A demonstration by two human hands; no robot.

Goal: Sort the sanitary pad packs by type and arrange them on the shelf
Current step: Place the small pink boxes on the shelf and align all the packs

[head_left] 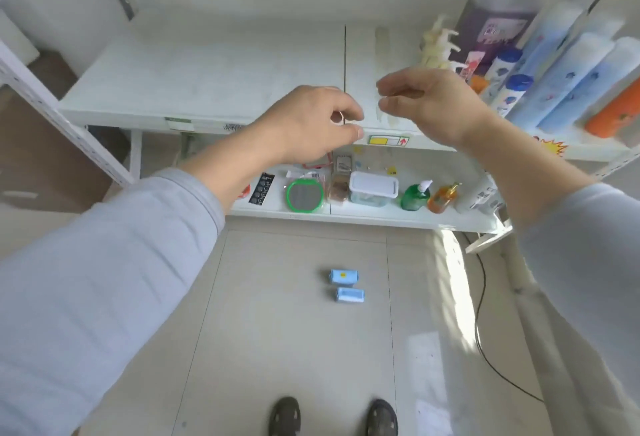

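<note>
Up top, white metal shelf [207, 89], upper board mostly bare w/ smooth painted surface; its front edge carries a yellow-and-white tag w/ red arrow [388, 140], print too small to read. Tall blue-white bottles [568, 68] lean at the board's right end. Both hands hover over that front edge: left hand [311, 123] and right hand [429, 103] w/ fingers loosely curled, holding nothing visible. Two small light-blue soft pad packs [346, 285] lie side by side on the tiled floor, well below; one has a yellow dot.

Ahead of both hands the white shelf board [207, 78] lies bare; to their right, tall bottles [568, 75] crowd the way.
</note>
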